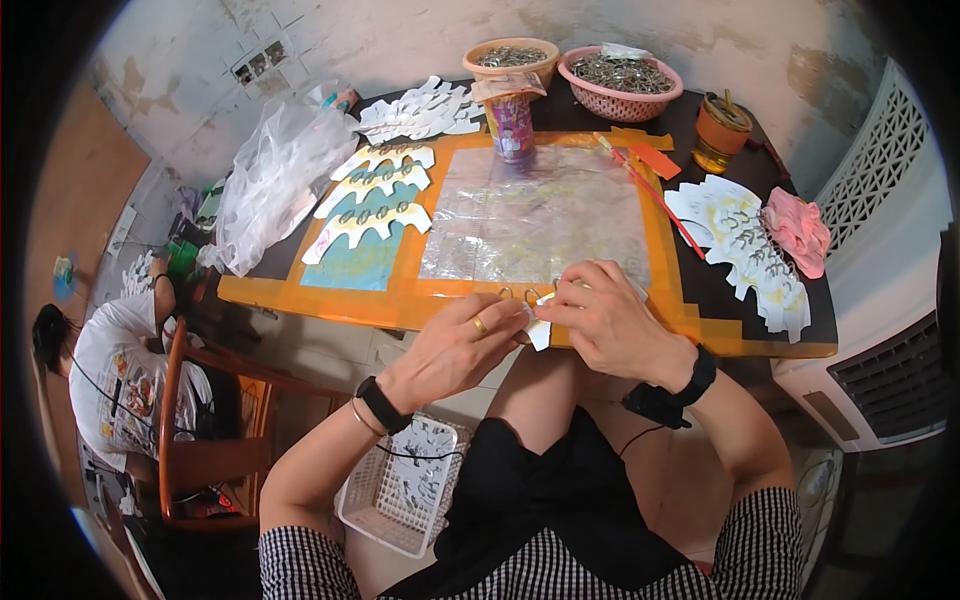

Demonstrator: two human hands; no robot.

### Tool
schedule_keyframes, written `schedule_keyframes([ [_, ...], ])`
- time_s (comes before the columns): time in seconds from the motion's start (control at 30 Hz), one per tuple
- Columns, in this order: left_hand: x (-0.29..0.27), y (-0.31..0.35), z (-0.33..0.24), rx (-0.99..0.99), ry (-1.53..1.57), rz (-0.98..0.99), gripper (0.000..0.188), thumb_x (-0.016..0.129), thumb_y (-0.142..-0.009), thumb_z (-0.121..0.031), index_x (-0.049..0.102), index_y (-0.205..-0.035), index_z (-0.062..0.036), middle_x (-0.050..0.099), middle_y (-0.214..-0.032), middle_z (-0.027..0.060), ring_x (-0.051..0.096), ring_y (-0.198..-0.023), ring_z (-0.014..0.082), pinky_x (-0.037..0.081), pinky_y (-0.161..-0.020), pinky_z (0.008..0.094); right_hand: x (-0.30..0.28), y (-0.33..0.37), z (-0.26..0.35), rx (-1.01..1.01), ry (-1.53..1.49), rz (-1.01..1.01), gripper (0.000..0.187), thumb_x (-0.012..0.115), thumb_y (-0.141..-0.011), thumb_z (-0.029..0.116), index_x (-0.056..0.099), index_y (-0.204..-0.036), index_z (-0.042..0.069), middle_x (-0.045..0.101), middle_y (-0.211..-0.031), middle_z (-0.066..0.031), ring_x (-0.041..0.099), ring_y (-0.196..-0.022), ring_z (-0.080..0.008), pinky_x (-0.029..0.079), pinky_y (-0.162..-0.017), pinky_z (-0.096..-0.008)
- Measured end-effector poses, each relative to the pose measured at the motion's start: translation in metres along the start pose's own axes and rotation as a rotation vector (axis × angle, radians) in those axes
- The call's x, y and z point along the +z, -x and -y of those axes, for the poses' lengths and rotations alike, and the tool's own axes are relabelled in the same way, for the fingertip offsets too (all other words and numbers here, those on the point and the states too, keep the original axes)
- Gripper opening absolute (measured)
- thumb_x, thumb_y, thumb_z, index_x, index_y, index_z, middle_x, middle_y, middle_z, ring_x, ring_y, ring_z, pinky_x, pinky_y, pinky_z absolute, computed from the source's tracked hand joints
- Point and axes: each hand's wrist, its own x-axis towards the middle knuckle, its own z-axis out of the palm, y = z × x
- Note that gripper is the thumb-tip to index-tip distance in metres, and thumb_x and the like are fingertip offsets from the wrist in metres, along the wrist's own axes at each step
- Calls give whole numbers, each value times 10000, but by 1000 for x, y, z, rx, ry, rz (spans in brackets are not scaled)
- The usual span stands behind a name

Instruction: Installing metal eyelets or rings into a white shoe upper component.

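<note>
Both of my hands are at the table's near edge, closed on a white card with a notched edge (pixel 541 334). My left hand (pixel 455 350) pinches its left part, thumb and fingers together. My right hand (pixel 618 325) grips the other part with bent fingers, hiding much of the card. A small metal ring (pixel 531 296) stands up between my fingertips; how it meets the card is too small to tell. Just beyond lies a plastic-covered sheet (pixel 540 225), taped down with orange tape. Left of it, notched cards with metal rings (pixel 375 215) lie in rows, partly over a teal sheet (pixel 350 262).
Along the back stand an orange basket (pixel 480 55) and a pink basket (pixel 590 98) of metal rings, a purple cup (pixel 510 135) and an amber jar (pixel 712 155). A red brush (pixel 665 210) lies near fanned cards (pixel 745 235). A white basket (pixel 395 520) sits below; a co-worker (pixel 130 370) sits left.
</note>
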Motion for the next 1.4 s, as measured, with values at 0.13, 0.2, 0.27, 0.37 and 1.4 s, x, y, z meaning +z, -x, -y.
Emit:
schedule_keyframes([
  [0.13, 1, 1, 2, 22, -21, 23, 345, 766, -852, -84, 700, -1183, -13, 653, -1257, 76, 621, -1116, 273, 537, -917, 389, 1, -1, 1, 6, 4, -10, 336, 626, -748, -4, 723, -1060, 74, 670, -998, -55, 567, -1096, -271, 421, -1000, -429],
  [0.2, -1, 2, 4, 25, -26, 39, 368, 767, -844, -82, 691, -1197, -14, 651, -1257, 74, 617, -1122, 275, 534, -923, 394, 2, 0, 0, 7, -5, -10, 344, 620, -743, -10, 721, -1061, 74, 669, -1000, -57, 567, -1097, -272, 422, -999, -429],
  [0.27, 0, 2, 5, 14, -9, 46, 411, 763, -832, -74, 668, -1228, -26, 650, -1253, 71, 612, -1130, 280, 529, -933, 402, 2, 0, -1, 10, -10, -7, 351, 614, -739, -16, 719, -1062, 73, 669, -1003, -59, 567, -1098, -272, 423, -998, -429],
  [0.37, -1, 2, 3, -1, -32, 53, 427, 761, -828, -74, 655, -1241, -41, 650, -1257, 69, 610, -1138, 281, 529, -924, 401, -1, 0, -1, 2, -14, 3, 347, 616, -739, -14, 717, -1060, 71, 669, -1010, -62, 568, -1097, -273, 425, -997, -429],
  [1.4, 13, -24, -24, -295, -168, -71, 238, 777, -796, -194, 677, -1002, -130, 676, -960, -13, 583, -987, 225, 434, -861, 369, 3, -11, -6, 100, -77, -46, 196, 692, -834, 60, 689, -1029, 77, 683, -943, -52, 594, -1038, -276, 427, -975, -418],
])
